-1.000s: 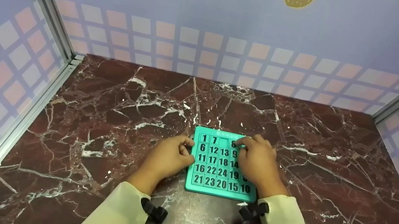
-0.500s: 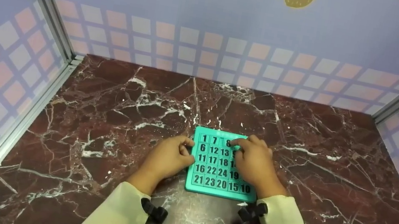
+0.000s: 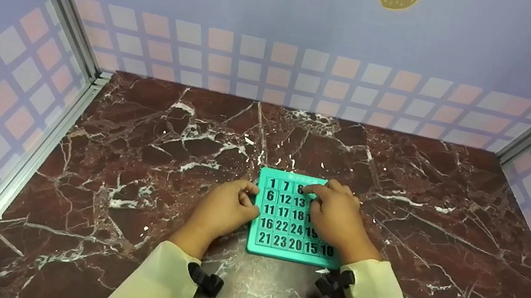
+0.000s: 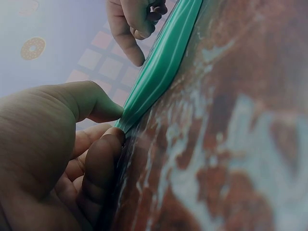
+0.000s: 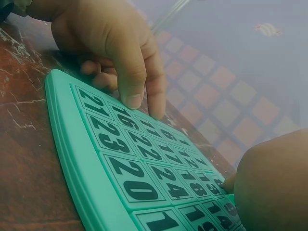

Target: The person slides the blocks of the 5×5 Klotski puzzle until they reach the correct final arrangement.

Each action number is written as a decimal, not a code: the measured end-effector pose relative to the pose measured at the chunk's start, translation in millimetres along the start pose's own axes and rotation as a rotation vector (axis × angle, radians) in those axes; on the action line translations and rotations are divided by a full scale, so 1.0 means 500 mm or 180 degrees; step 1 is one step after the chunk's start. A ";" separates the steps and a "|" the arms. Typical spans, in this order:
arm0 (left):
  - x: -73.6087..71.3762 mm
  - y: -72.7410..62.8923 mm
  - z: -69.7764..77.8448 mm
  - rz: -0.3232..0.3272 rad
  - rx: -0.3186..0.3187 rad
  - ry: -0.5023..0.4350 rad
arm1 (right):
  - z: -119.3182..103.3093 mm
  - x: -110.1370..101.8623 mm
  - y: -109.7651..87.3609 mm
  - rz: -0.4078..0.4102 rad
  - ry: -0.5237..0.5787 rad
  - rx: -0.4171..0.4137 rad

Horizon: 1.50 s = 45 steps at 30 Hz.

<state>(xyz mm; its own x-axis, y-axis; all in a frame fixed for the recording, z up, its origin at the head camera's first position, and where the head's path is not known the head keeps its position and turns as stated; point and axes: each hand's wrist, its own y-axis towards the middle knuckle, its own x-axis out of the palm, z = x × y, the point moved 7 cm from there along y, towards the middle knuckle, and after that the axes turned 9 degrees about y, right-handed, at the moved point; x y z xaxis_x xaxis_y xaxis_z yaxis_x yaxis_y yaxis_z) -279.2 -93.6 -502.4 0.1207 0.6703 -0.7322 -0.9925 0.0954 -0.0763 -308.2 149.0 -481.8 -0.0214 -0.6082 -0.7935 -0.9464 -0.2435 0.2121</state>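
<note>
A turquoise number slide puzzle [image 3: 275,253] lies flat on the marbled table, its tiles marked with black numbers. My left hand [image 3: 228,207] pinches its left edge; the left wrist view shows thumb and fingers on the puzzle's rim [image 4: 161,67]. Over the upper right part of the board is my right hand [image 3: 341,213], with the index fingertip on the 8 tile [image 3: 300,189] in the top row. That tile sits right beside the 7 tile [image 3: 286,186]. Tiles at the right end of the upper rows are hidden under my right hand.
The dark red marbled tabletop [image 3: 194,121] reaches lilac, checked walls [image 3: 320,18] at the back and both sides. A metal rail [image 3: 22,184] runs along the left edge. Black straps [image 3: 206,279] sit on both wrists.
The 8 tile has slid left into the gap beside the 7, with my right index finger moving left on it. My left hand has stayed at the puzzle's edge.
</note>
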 end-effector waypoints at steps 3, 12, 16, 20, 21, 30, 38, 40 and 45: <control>-0.001 -0.001 0.001 0.0000 -0.0014 -0.0008 | -0.002 0.000 0.000 0.0004 -0.0010 -0.0029; -0.002 -0.003 0.003 -0.0002 -0.0030 -0.0022 | -0.005 0.001 -0.001 0.0007 -0.0044 -0.0055; 0.000 -0.002 0.001 -0.0005 -0.0023 -0.0027 | -0.005 0.001 -0.001 -0.0006 -0.0027 -0.0042; 0.001 -0.001 -0.001 -0.0008 -0.0021 -0.0066 | -0.002 0.000 -0.001 0.0036 0.0022 -0.0034; 0.001 -0.001 -0.001 -0.0005 -0.0017 -0.0082 | -0.001 -0.001 -0.001 0.0057 0.0047 -0.0027; 0.000 -0.004 0.000 0.0001 -0.0031 -0.0106 | 0.030 -0.022 -0.002 0.0445 0.0383 0.0058; -0.002 -0.005 0.000 -0.0002 -0.0065 -0.0035 | 0.067 -0.045 -0.008 0.0662 0.0541 0.0200; -0.002 -0.005 -0.001 -0.0006 -0.0063 -0.0017 | 0.073 -0.052 -0.011 0.0735 0.0574 0.0190; 0.000 -0.002 -0.001 0.0007 -0.0017 -0.0016 | 0.079 -0.061 -0.015 0.0820 0.0538 0.0096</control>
<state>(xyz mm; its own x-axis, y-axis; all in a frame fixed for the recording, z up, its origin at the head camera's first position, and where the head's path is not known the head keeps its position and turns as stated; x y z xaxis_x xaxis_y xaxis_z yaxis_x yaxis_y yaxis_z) -278.0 -94.0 -502.4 0.1185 0.6742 -0.7290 -0.9929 0.0898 -0.0783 -313.0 199.1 -481.8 -0.2103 -0.7646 -0.6092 -0.9260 -0.0440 0.3749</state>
